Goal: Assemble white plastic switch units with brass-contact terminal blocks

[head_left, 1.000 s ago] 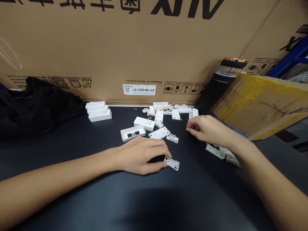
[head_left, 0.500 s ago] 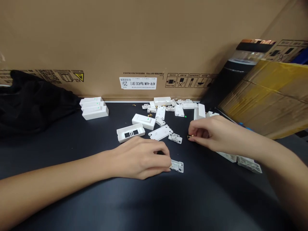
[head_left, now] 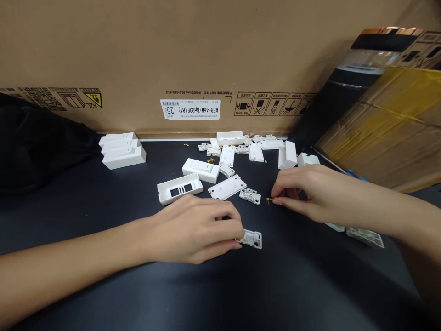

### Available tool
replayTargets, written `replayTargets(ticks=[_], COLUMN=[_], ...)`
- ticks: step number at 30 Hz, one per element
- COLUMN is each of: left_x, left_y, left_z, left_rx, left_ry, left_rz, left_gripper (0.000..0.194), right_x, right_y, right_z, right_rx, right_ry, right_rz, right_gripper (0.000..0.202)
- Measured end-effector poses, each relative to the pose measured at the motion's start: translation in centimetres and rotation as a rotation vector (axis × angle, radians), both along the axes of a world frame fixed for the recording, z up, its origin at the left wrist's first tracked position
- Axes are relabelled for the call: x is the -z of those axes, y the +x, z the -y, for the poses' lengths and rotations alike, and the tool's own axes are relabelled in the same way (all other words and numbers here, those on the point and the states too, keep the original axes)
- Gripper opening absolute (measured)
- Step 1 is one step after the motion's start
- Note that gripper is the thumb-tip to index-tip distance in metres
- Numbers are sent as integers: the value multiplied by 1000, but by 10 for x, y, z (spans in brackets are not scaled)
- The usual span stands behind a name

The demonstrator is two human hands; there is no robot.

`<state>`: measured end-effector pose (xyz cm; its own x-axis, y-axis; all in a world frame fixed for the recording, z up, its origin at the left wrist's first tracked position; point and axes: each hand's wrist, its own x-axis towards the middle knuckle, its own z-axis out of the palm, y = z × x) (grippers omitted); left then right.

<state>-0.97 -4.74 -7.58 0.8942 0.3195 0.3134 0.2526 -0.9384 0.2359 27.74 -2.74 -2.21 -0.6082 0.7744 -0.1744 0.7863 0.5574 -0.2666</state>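
head view: the left hand (head_left: 193, 227) lies on the dark tabletop (head_left: 103, 220), fingertips pinching a small white plastic insert (head_left: 252, 238) at its right. the right hand (head_left: 303, 191) pinches a tiny brass piece (head_left: 269, 200) at its fingertips, just beyond the insert.

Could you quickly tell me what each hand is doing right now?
Left hand: closed on a small white plastic part.
Right hand: pinching a tiny brass piece.

Assembly workbench, black mat (head_left: 103, 220), loose switch parts (head_left: 241, 151), shipping cartons (head_left: 206, 55)
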Motion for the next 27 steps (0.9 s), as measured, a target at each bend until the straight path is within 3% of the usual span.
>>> replayTargets(ticks=[8,14,27], left_x=[3,2,-1], left_y=[-1,-1,-1], left_z=[1,1,1], left_rx=[-37,-47,-49], left_ry=[-91,-113,-90], left_rz=[14,-3,-32], left_gripper=[16,15,18], right_x=[-12,-9,-8], right_y=[-19,-31,-38], right_z=[21,30,32], right_rx=[-62,-130,-176], right_ry=[-133,-228,-117], right_rz=[-179,-199,-195], right_gripper=[10,10,14])
